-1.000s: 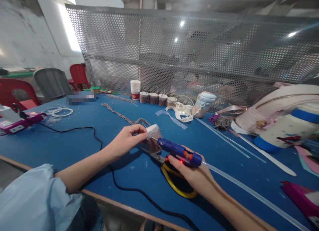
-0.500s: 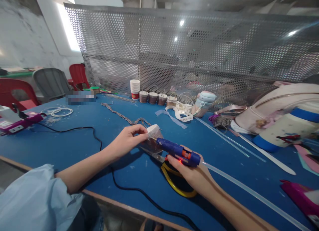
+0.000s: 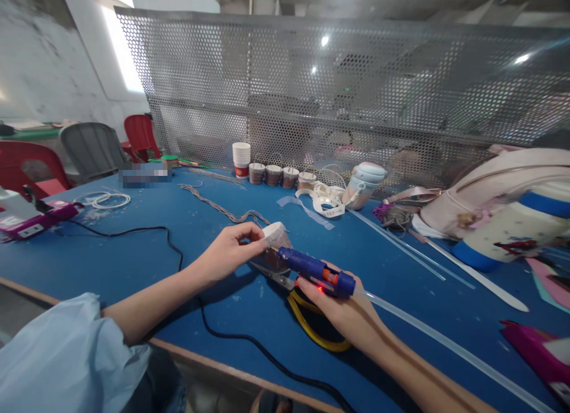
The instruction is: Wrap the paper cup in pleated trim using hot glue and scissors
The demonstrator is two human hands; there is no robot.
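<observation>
My left hand pinches the rim side of a small paper cup, its lower part covered in brown. The cup is tilted above the table. Wrapped round a blue hot glue gun is my right hand; a red light glows near its index finger. The gun's nozzle points at the cup's side, close to my left fingertips; whether it touches I cannot tell. A long clear glue stick runs out of the gun's back. Under the gun lie yellow-handled scissors, partly hidden by hand and cup.
Along the back stand a stack of white cups and several brown-wrapped cups. Grey-brown cord, white ribbon and a tumbler lie or stand nearer. A black cable crosses the front; a large bottle lies right.
The glue gun and my right hand have shifted very slightly left. My left fingers have slid a little on the cup. The rest looks the same.
</observation>
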